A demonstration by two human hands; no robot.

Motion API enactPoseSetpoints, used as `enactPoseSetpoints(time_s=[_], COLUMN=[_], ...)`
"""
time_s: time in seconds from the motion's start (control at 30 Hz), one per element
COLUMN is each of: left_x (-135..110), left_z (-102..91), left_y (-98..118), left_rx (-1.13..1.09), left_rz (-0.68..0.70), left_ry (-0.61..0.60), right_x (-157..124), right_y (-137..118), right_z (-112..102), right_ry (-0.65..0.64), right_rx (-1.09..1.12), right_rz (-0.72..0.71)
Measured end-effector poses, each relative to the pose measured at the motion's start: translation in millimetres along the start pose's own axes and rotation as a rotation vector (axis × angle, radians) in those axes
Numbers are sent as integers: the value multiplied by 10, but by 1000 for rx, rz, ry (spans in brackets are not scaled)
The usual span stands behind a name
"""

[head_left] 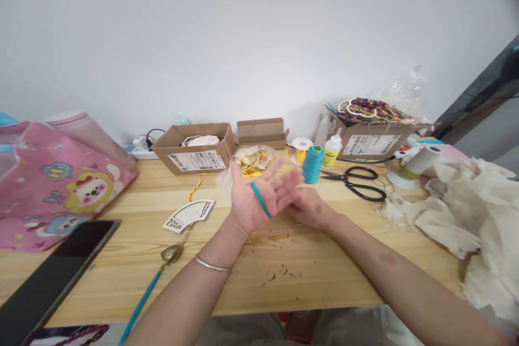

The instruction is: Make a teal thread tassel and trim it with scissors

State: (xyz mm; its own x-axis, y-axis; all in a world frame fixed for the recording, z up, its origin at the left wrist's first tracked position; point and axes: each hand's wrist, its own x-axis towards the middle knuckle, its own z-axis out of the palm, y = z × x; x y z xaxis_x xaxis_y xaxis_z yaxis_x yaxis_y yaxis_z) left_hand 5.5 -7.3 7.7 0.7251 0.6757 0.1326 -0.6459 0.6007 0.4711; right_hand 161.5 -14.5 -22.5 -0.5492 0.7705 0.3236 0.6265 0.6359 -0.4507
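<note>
My left hand point(257, 200) is turned palm up over the table, fingers stretched out. A short band of teal thread point(260, 200) lies across its palm near the base of the fingers. Behind those fingertips is my right hand point(310, 206), its fingers curled; whatever they pinch is hidden. Just beyond the hands stands a teal thread spool point(312, 165). To the left lies a fan-shaped wooden piece point(189, 215) joined by cord to a brass-coloured bell-like cap point(172, 253) with a teal tassel point(140, 304).
Black-handled scissors point(357, 183), a glue bottle point(332, 150) and a yellow thread spool point(301, 151) lie beyond my hands. Cardboard boxes point(194, 151) line the wall. Cream cloth point(478, 227) covers the right side. A phone point(52, 281) and pink bag point(60, 184) are left.
</note>
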Motion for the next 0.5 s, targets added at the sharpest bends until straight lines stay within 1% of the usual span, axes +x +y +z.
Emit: enactPoseSetpoints(time_s=[0.03,0.07,0.1,0.13,0.2,0.27,0.33,0.37,0.43,0.5], left_x=[19,38,56,71,91,101,106,108,112,115], left_z=[-20,-47,-79,-113,-173,-206,-205,-193,-155,-107], left_y=[47,87,117,139,156,139,92,58,-26,-126], left_rx=[-25,-46,-62,-73,-80,-70,-46,-31,0,19], left_rz=[144,246,312,345,358,328,267,220,82,-60], left_ry=[84,161,226,278,338,361,381,389,374,314], right_x=[-1,-1,-2,-3,-6,-10,-8,-5,6,18], right_y=[-26,-51,-75,-96,-128,-149,-163,-168,-168,-151], right_z=[19,29,30,24,-8,-55,-109,-135,-184,-224], right_ry=[-19,-40,-53,-55,-11,67,133,155,184,202], right_rx=[-48,-108,-170,-236,-328,-374,-385,-376,-336,-303], right_rz=[-36,-74,-111,-144,-180,-206,-247,-273,-308,-301])
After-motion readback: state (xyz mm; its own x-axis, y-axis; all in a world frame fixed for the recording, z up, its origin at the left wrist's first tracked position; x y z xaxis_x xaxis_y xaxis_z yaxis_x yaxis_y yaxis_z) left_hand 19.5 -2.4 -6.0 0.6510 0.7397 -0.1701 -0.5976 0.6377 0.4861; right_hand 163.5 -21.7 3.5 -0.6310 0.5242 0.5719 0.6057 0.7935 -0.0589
